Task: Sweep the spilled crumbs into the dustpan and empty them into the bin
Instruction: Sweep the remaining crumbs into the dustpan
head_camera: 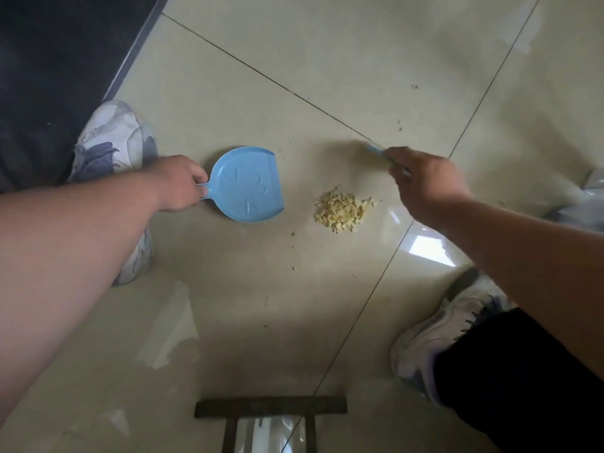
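- Glossy cream floor tiles (327, 76) crossed by thin dark grout lines fill the view, seen from above by a person crouching over a spill.
- At the centre, a compact heap of pale yellow crumbs (341, 209) lies on the tile, between the 2 hands and touching neither.
- A few stray specks sit apart from the heap, below and to its left.
- On the left, the left hand (181, 184) is closed in a fist around the short handle of a light blue dustpan (248, 184), which rests flat on the floor.
- Its straight open lip faces right toward the crumbs, with bare tile between lip and heap.
- Nothing lies in the pan; only moulded marks show on its inner face.
- To the right and slightly beyond the heap, the right hand (425, 188) is curled shut on a small light blue brush (379, 152), whose blurred end juts out past the fingers, up and to the left.
- How the brush head meets the floor cannot be told through the blur.
- 2 white and grey sneakers frame the scene: the left shoe (114, 142) just behind the dustpan hand, the right shoe (441, 335) at lower right beside a black trouser leg.
- Dark matting (49, 60) edges the tiles at upper left.
- A dark wooden frame (271, 408) stands at the bottom edge.
- Open tile stretches beyond the heap toward the top.
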`<action>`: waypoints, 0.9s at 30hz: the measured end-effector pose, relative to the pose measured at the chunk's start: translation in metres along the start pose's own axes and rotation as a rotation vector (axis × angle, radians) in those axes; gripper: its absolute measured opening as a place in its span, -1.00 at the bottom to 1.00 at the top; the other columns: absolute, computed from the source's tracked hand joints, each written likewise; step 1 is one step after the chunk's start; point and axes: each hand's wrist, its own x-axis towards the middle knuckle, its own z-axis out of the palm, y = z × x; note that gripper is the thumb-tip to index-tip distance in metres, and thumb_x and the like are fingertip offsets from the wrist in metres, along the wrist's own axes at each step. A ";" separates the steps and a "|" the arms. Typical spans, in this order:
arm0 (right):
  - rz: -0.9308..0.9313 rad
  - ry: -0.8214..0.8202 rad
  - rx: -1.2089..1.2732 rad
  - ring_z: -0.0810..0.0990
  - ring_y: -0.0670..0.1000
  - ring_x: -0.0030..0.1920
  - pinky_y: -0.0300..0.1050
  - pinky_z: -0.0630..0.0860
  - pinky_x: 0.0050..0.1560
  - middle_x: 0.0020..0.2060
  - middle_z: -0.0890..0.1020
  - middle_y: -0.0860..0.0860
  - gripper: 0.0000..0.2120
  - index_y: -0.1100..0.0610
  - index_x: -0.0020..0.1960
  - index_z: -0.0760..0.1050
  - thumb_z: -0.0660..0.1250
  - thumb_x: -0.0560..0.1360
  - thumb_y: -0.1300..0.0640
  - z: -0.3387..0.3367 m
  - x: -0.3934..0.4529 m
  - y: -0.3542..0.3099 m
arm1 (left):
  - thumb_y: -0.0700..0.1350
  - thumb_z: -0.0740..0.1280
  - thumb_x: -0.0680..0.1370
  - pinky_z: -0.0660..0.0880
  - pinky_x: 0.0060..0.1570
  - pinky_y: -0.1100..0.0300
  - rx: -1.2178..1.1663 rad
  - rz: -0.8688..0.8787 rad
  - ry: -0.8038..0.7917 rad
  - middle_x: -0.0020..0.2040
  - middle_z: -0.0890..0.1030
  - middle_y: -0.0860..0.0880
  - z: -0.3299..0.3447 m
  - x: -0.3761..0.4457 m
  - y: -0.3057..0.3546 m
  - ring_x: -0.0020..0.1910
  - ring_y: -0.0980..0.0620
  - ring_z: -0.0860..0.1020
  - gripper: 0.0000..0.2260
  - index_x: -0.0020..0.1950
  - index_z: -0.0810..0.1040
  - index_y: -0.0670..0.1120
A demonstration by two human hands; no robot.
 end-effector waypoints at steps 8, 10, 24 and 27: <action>0.368 -0.070 -0.020 0.47 0.19 -0.14 -0.05 0.41 -0.18 -0.05 0.62 0.17 -0.64 0.01 0.38 0.42 0.14 0.61 0.08 0.024 -0.038 0.007 | -0.11 0.32 0.56 0.32 -0.31 0.09 0.103 0.120 -0.003 -0.38 0.43 -0.07 0.007 -0.002 0.038 -0.33 -0.12 0.36 -0.71 -0.35 0.43 -0.11; 0.397 -0.090 -0.015 0.49 0.22 -0.10 -0.05 0.39 -0.14 0.00 0.62 0.20 -0.59 0.00 0.45 0.38 0.14 0.61 0.09 0.033 -0.047 -0.006 | -0.15 0.29 0.52 0.22 -0.30 0.12 0.130 0.128 -0.011 -0.38 0.33 -0.05 0.009 -0.004 0.044 -0.34 -0.09 0.26 -0.70 -0.38 0.30 -0.06; 0.444 -0.095 0.114 0.56 0.27 -0.06 -0.01 0.47 -0.10 -0.04 0.58 0.18 -0.64 0.11 0.39 0.36 0.10 0.60 0.14 0.066 -0.047 -0.079 | -0.30 0.21 0.33 0.28 -0.40 0.19 0.213 0.010 -0.066 -0.37 0.42 -0.08 0.020 -0.021 0.092 -0.41 -0.09 0.36 -0.89 -0.33 0.37 -0.11; 0.411 -0.096 0.163 0.59 0.29 0.00 -0.02 0.46 -0.09 0.00 0.62 0.19 -0.61 0.12 0.40 0.35 0.11 0.58 0.17 0.068 -0.045 -0.094 | -0.30 0.22 0.34 0.33 -0.40 0.19 0.204 -0.001 -0.067 -0.38 0.47 -0.08 0.017 -0.023 0.100 -0.43 -0.09 0.39 -0.90 -0.32 0.41 -0.12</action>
